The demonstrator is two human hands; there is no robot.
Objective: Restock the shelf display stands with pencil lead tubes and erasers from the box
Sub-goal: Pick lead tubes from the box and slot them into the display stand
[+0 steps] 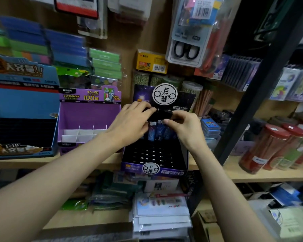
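fingers (144, 109) of the left hand (129, 123) curl over the left end of a black pack (163, 113). the fingers (172, 120) of the right hand (184, 127) bend round its right end, with the thumb below. both hands grip it. what is inside the pack is too dark to tell. it is held level over the back of the dark display stand (133, 167), just in front of that stand's header card (142, 93).

the wooden shelf (262, 175) runs from nine o'clock to three o'clock across the view and carries all the stands. at nine o'clock of the hands is the blue display stand (24, 105), the largest, its tray filled with dark rows. between it and the hands is the purple display stand (87, 114), with white dividers (85, 132) in its tray. at six o'clock of the hands sits the dark display stand. black rows fill its front, and blue pencil lead tubes (156, 133) stand upright in its back rows, just beneath the hands. at three o'clock, well apart, red-lidded canisters (269, 147) stand on the same shelf. at twelve o'clock hangs a scissors pack (185, 49), with a yellow box (150, 62) at its eight o'clock.
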